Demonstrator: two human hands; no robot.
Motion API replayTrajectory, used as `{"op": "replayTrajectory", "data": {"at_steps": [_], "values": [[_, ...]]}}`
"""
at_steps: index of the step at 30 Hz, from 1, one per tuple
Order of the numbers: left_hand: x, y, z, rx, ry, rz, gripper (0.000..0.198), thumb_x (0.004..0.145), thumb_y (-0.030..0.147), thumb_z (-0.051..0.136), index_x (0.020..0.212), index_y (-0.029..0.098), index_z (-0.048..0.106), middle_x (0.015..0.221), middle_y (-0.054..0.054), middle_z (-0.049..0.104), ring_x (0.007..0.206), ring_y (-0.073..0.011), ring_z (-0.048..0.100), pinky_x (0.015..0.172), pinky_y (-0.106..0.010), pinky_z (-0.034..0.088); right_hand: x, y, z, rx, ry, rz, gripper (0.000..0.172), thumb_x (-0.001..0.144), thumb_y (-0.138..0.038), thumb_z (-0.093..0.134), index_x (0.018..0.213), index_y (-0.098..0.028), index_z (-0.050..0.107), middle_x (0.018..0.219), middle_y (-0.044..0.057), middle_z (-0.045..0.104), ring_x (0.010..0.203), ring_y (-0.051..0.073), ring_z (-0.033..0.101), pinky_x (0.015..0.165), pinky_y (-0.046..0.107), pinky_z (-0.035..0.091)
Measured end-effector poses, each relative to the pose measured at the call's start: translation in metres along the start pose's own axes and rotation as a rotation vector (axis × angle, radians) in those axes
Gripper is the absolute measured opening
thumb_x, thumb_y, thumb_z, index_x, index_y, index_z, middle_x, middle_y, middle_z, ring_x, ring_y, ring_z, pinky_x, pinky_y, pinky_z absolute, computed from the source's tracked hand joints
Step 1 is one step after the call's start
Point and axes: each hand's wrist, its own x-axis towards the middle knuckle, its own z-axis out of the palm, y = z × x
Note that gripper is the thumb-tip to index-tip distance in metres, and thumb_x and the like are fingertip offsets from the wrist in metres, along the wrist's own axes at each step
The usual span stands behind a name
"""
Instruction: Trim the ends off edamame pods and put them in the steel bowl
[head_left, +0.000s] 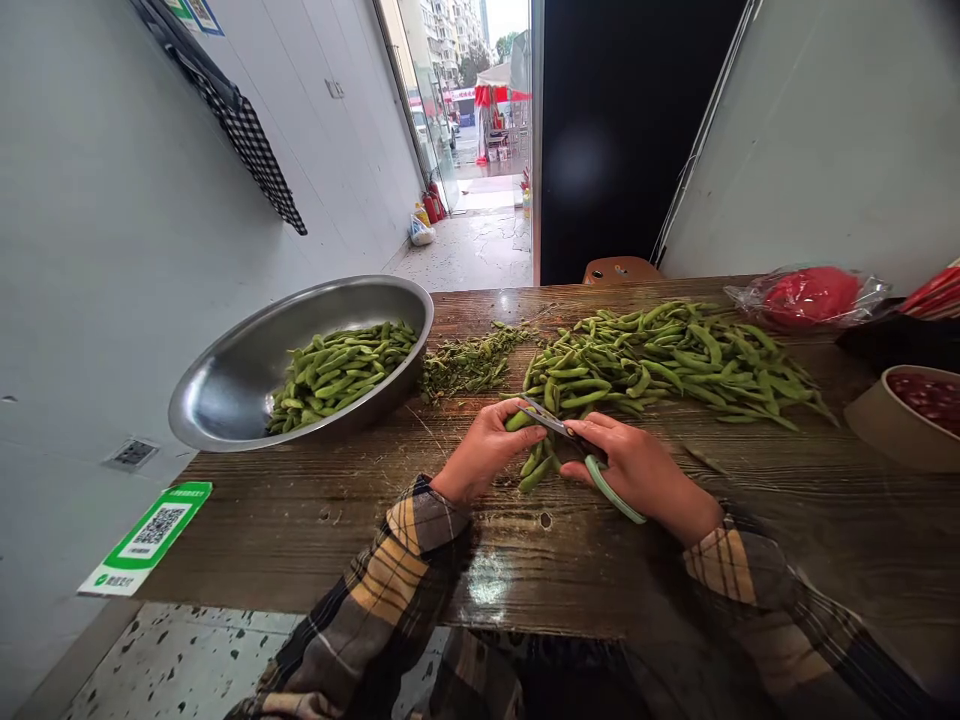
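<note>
My left hand pinches a green bean pod at the middle of the wooden table. My right hand grips green-handled scissors, whose blades meet the pod's end. A few more pods lie between my hands. A large heap of untrimmed pods spreads across the table behind them. A steel basin at the left holds trimmed pods. A small heap of cut ends lies beside the basin.
At the right stand a tan bowl with red contents and a plastic bag of red things. A QR sticker is on the left wall. An orange stool sits beyond the table's far edge.
</note>
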Motion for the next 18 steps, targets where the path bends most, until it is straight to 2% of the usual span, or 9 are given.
{"op": "replayTrajectory", "data": {"at_steps": [2, 5, 8, 11, 13, 18], "values": [[0.0009, -0.0013, -0.0003, -0.014, 0.001, -0.007, 0.023, 0.067, 0.028, 0.078, 0.081, 0.013, 0.068, 0.078, -0.002, 0.065, 0.072, -0.0121, 0.056, 0.07, -0.023, 0.043, -0.0003, 0.0003, 0.001, -0.012, -0.016, 0.004, 0.04, 0.086, -0.041, 0.061, 0.12, -0.021, 0.058, 0.105, 0.008, 0.066, 0.091, 0.023, 0.066, 0.074, 0.033, 0.052], [0.0016, -0.003, -0.0001, -0.045, 0.009, -0.04, 0.025, 0.065, 0.028, 0.079, 0.08, 0.012, 0.067, 0.076, -0.001, 0.064, 0.069, -0.0111, 0.056, 0.067, -0.022, 0.043, -0.0002, 0.0015, 0.0032, -0.016, -0.033, -0.003, 0.039, 0.087, -0.04, 0.06, 0.12, -0.02, 0.058, 0.106, 0.009, 0.066, 0.092, 0.024, 0.066, 0.074, 0.034, 0.052], [0.0022, -0.0035, -0.0004, -0.097, 0.025, -0.073, 0.026, 0.065, 0.028, 0.079, 0.077, 0.012, 0.064, 0.068, 0.002, 0.059, 0.058, -0.0067, 0.05, 0.057, -0.019, 0.039, 0.0009, 0.0044, 0.0052, 0.024, -0.003, -0.024, 0.036, 0.087, -0.04, 0.06, 0.118, -0.02, 0.059, 0.104, 0.009, 0.067, 0.091, 0.024, 0.066, 0.077, 0.035, 0.052], [0.0028, -0.0031, -0.0026, -0.187, 0.082, -0.098, 0.028, 0.068, 0.031, 0.077, 0.077, 0.014, 0.058, 0.062, 0.005, 0.053, 0.048, -0.0034, 0.041, 0.045, -0.016, 0.031, 0.0026, 0.0071, 0.0057, 0.085, 0.086, 0.003, 0.039, 0.085, -0.041, 0.062, 0.118, -0.021, 0.059, 0.105, 0.009, 0.067, 0.092, 0.024, 0.066, 0.08, 0.036, 0.053], [0.003, -0.0028, -0.0046, -0.257, 0.101, -0.104, 0.029, 0.07, 0.032, 0.076, 0.079, 0.015, 0.055, 0.065, 0.004, 0.054, 0.047, -0.0028, 0.041, 0.044, -0.015, 0.03, 0.0034, 0.0074, 0.0052, 0.098, 0.124, 0.034, 0.043, 0.083, -0.042, 0.065, 0.12, -0.021, 0.057, 0.108, 0.009, 0.065, 0.094, 0.024, 0.066, 0.08, 0.037, 0.054], [0.0023, -0.0014, -0.0057, -0.372, 0.103, -0.115, 0.03, 0.07, 0.032, 0.075, 0.083, 0.015, 0.053, 0.071, 0.002, 0.058, 0.048, -0.002, 0.043, 0.043, -0.014, 0.028, 0.0032, 0.0028, 0.0034, 0.082, 0.096, 0.052, 0.05, 0.081, -0.044, 0.066, 0.123, -0.019, 0.054, 0.111, 0.01, 0.063, 0.096, 0.026, 0.065, 0.08, 0.039, 0.054]]}}
